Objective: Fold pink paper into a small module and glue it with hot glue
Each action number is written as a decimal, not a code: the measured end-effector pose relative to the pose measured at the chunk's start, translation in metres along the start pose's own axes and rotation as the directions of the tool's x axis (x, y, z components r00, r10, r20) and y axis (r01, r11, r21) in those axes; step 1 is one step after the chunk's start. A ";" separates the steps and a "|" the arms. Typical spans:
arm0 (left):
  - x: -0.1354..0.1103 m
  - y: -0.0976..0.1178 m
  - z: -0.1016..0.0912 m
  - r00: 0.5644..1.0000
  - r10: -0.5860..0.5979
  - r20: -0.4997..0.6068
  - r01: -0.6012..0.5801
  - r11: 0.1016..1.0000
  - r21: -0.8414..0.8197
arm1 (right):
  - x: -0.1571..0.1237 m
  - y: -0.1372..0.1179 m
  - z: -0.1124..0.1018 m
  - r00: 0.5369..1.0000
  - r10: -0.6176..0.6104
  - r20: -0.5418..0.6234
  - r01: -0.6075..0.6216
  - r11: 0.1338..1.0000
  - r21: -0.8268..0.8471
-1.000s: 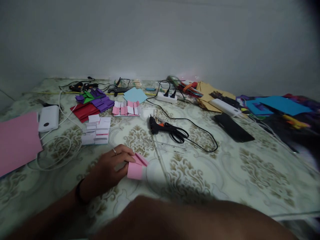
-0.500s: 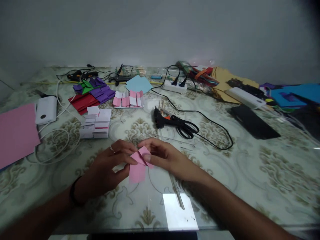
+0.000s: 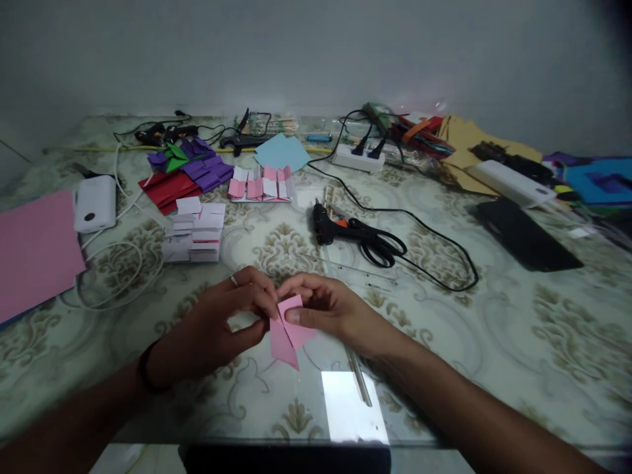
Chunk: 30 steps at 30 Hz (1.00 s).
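A small piece of folded pink paper point(image 3: 286, 342) is held between my two hands above the table's front part. My left hand point(image 3: 230, 313) pinches its upper left edge, with a ring on one finger. My right hand point(image 3: 340, 313) has its thumb pressed on the paper's right flap, the other fingers behind it. Two pointed flaps hang downward below the fingers. Beyond my hands lie a stack of folded white paper pieces point(image 3: 197, 230), a row of pink and white folded pieces point(image 3: 260, 184) and a black glue gun point(image 3: 340, 227).
A metal rod point(image 3: 362, 378) lies by my right wrist. The glue gun's cord loops to a white power strip point(image 3: 358, 159). Pink sheets point(image 3: 39, 253) and a white power bank point(image 3: 95, 204) are at left. A black phone point(image 3: 528, 234) lies at right.
The pink paper has turned in my fingers, its lower part now narrowing to a point instead of hanging square. My left fingers have shifted up along its edge. The camera view has shifted slightly.
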State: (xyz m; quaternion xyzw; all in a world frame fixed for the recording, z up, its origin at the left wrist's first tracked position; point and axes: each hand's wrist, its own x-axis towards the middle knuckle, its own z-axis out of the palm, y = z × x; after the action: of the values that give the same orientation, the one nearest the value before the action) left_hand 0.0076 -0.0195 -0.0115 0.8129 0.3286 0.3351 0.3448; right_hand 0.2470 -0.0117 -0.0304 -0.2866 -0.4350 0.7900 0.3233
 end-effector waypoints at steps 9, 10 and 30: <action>-0.001 -0.001 0.000 0.966 -0.234 0.111 0.259 0.856 -0.447 | -0.001 0.003 -0.002 0.999 -0.040 0.025 0.038 0.998 0.056; -0.001 -0.001 -0.001 0.961 -0.251 0.118 0.277 0.849 -0.450 | -0.001 0.003 -0.002 0.998 -0.049 0.028 0.047 0.997 0.058; -0.005 -0.002 0.005 0.997 0.001 -0.078 0.018 0.972 0.235 | 0.003 0.002 0.005 0.965 -0.155 -0.212 0.131 0.984 -0.123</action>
State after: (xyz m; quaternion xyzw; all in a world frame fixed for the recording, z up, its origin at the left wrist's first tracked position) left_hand 0.0083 -0.0242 -0.0174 0.8330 0.3826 0.3237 0.2344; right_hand 0.2412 -0.0130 -0.0307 -0.3574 -0.4581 0.7033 0.4096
